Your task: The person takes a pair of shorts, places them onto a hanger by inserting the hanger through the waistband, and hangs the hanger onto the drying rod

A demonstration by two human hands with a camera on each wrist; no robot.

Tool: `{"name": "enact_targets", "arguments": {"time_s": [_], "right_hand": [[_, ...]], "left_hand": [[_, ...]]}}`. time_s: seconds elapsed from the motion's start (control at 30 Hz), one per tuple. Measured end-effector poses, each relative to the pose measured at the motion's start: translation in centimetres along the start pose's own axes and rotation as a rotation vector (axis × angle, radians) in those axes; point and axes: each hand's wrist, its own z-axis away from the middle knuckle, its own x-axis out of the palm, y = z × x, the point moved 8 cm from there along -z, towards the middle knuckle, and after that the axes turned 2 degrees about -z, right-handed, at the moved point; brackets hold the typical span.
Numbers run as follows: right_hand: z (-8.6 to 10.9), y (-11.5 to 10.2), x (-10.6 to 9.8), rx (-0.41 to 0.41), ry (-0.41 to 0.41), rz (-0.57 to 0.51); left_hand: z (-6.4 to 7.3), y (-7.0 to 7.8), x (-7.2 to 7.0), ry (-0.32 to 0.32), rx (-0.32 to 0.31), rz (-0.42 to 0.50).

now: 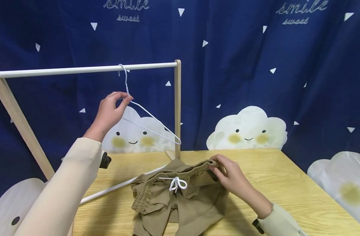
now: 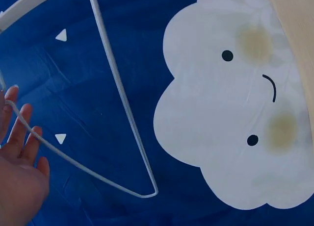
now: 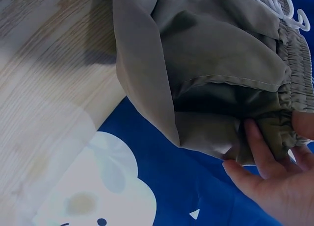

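Observation:
A white wire hanger (image 1: pixel 151 116) hangs by its hook from the rack's rail. My left hand (image 1: pixel 110 109) pinches it at the neck between thumb and fingers; the left wrist view shows the hanger (image 2: pixel 122 96) beside the spread fingers of that hand (image 2: pixel 22 172). Brown shorts (image 1: pixel 197 203) with an elastic waistband and a white drawstring bow (image 1: pixel 177 184) are held up at one side over the table. My right hand (image 1: pixel 230 173) grips the waistband at its right end. In the right wrist view, the shorts (image 3: pixel 221 35) droop from the right hand (image 3: pixel 274 182).
A clothes rack has a white rail (image 1: pixel 65 70) and wooden posts (image 1: pixel 177 108); its lower white bar (image 1: pixel 109 189) runs behind the shorts. The wood-grain table (image 1: pixel 265 183) extends to the right. A dark blue curtain (image 1: pixel 236 82) with clouds hangs behind.

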Motion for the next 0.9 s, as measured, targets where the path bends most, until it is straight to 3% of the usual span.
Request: {"name": "enact_targets", "arguments": {"time_s": [0.17, 0.47, 0.9], "right_hand": [[0.0, 0.2, 0.3, -0.005, -0.004, -0.011], [0.3, 0.5, 0.6, 0.030, -0.023, -0.040], [0.2, 0.2, 0.6, 0.039, -0.020, -0.042]], "left_hand": [[0.3, -0.8, 0.4, -0.025, -0.052, 0.016], [0.0, -0.4, 0.7, 0.000, -0.035, 0.069], [-1.5, 1.4, -0.7, 0.128, -0.014, 0.086]]}}
